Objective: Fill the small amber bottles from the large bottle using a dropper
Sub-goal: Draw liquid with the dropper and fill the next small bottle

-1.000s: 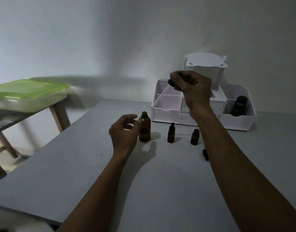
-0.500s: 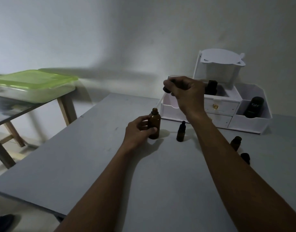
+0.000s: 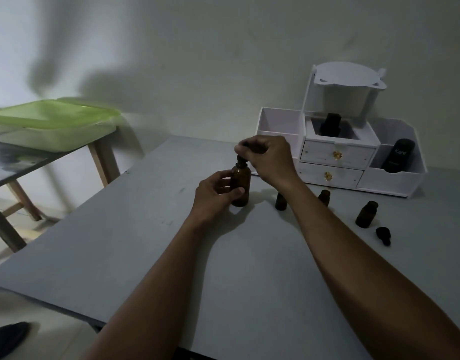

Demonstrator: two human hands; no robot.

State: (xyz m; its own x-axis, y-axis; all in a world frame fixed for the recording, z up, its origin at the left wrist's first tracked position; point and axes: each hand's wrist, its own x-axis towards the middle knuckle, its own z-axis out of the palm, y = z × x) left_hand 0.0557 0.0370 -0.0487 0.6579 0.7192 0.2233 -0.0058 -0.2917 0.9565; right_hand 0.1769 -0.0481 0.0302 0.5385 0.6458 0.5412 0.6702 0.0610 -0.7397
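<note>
- Head view: the left hand (image 3: 218,194) wraps its fingers and thumb round the large bottle (image 3: 241,188), which stands upright on the table (image 3: 119,242).
- Directly above that grip, the right hand (image 3: 271,158) pinches the dropper (image 3: 241,160) at the bottle's mouth.
- Right of both grips, untouched, stand three small amber bottles (image 3: 281,201).

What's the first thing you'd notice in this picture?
Two hands in the middle: the left hand grips the large amber bottle on the grey table while the right hand pinches the dropper at its mouth. Behind, to the right, stands a white organizer, and a green-lidded box sits far left.
</note>
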